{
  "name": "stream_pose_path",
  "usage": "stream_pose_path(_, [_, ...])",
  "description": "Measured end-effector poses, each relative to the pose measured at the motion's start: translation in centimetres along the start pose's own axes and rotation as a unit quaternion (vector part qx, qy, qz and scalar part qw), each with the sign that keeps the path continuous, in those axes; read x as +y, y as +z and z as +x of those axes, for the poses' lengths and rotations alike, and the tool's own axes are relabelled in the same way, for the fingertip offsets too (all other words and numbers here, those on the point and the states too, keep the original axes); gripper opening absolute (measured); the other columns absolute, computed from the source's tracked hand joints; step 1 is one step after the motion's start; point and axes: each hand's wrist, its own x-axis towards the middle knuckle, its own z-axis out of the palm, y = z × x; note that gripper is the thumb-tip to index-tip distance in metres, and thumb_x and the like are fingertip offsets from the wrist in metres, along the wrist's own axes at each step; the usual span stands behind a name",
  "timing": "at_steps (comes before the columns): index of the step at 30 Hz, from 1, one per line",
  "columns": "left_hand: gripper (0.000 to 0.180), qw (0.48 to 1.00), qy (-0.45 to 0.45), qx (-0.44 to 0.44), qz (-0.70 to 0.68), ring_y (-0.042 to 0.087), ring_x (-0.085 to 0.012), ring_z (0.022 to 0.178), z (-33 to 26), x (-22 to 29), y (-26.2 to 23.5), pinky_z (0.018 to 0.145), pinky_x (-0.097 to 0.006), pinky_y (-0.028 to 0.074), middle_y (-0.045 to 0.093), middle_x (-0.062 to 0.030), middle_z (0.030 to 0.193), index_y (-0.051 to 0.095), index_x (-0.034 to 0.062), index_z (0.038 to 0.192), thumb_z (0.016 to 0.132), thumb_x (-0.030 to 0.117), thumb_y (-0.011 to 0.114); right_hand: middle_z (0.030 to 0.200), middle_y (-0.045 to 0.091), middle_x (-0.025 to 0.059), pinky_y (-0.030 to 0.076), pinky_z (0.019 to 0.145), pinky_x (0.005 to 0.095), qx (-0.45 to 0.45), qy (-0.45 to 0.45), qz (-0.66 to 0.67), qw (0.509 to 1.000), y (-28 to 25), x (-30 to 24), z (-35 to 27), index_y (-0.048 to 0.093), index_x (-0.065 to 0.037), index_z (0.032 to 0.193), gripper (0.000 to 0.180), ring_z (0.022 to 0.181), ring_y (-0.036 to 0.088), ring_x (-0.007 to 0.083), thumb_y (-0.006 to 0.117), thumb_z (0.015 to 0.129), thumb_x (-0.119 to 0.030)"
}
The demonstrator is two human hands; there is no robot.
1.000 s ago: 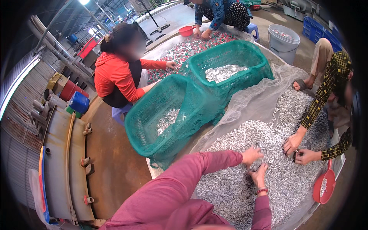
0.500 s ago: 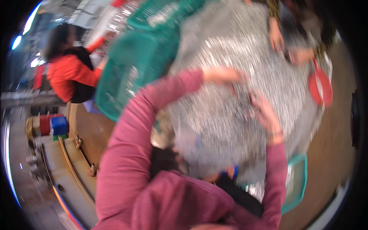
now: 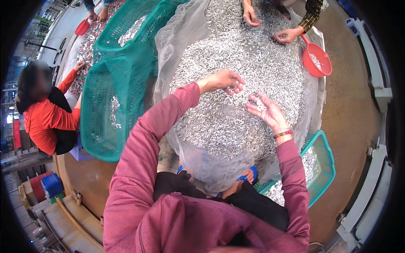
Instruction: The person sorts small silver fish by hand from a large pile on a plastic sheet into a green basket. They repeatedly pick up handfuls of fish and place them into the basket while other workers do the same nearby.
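Reaching over a broad heap of small silvery pieces spread on a pale mesh sheet, the person works with both hands. The left hand hovers palm-down on the heap, its fingers curled together over a few pieces; whether they pinch any cannot be told. The right hand lies palm-up just beside it, fingers spread apart, with several silvery pieces resting on the palm. A beaded band circles that wrist.

No labels or signs can be read. To the left of the heap stand two green net baskets, each holding a thin scatter of the same pieces. At the lower right a teal plastic crate sits against the sheet's edge, partly filled. A red scoop lies at the heap's far right rim, near another person's hands at the top. A person in an orange top sits at the far left.

The sheet's near edge folds down over the person's feet in blue sandals. Bare brown floor lies open to the right.
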Motion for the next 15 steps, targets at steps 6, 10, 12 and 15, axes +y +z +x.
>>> stream_pose_path(6, [0.019, 0.937, 0.111, 0.175, 0.282, 0.069, -0.0164, 0.079, -1.0, -2.9, 0.6, 0.073, -0.031, 0.054, 0.073, -0.0089, 0.087, 0.072, 0.0070, 0.100, 0.083, 0.015, 0.068, 0.143, 0.033, 0.0275, 0.048, 0.096, 0.0552, 0.009, -0.065, -0.169, 0.983, 0.1, 1.7, -0.1, 0.002, -0.005, 0.150, 0.066, 0.118, 0.049, 0.0483, 0.043, 0.098, -0.007])
stream_pose_path(10, [0.016, 0.964, 0.081, 0.159, 0.196, 0.067, -0.0154, 0.068, -0.7, -4.0, 0.6, 0.066, -0.031, 0.054, 0.072, -0.0091, 0.085, 0.070, 0.0059, 0.098, 0.085, 0.013, 0.065, 0.144, 0.035, 0.0235, 0.047, 0.097, 0.0529, -0.007, -0.007, -0.140, 0.990, -0.4, 1.4, 0.3, 0.006, 0.002, 0.148, 0.064, 0.121, 0.049, 0.0434, 0.044, 0.098, -0.010])
stream_pose_path(12, [0.014, 0.974, 0.080, 0.137, 0.163, 0.067, -0.0221, 0.068, 0.3, -5.4, 0.5, 0.068, -0.035, 0.054, 0.069, -0.0126, 0.082, 0.068, 0.0044, 0.095, 0.085, 0.010, 0.061, 0.142, 0.037, 0.0243, 0.045, 0.098, 0.0540, -0.077, 0.052, -0.046, 0.995, -0.8, 1.1, 0.5, 0.014, 0.003, 0.146, 0.061, 0.122, 0.048, 0.0435, 0.047, 0.098, -0.015])
stream_pose_path(15, [0.017, 0.883, 0.177, 0.104, 0.421, 0.065, -0.0307, 0.078, 1.6, -8.3, 1.0, 0.074, -0.037, 0.053, 0.065, -0.0172, 0.083, 0.067, 0.0036, 0.097, 0.082, 0.008, 0.060, 0.137, 0.040, 0.0283, 0.043, 0.101, 0.0554, -0.095, 0.042, -0.003, 0.995, -1.1, 1.0, 0.7, 0.027, 0.004, 0.142, 0.057, 0.126, 0.044, 0.0440, 0.050, 0.097, -0.022])
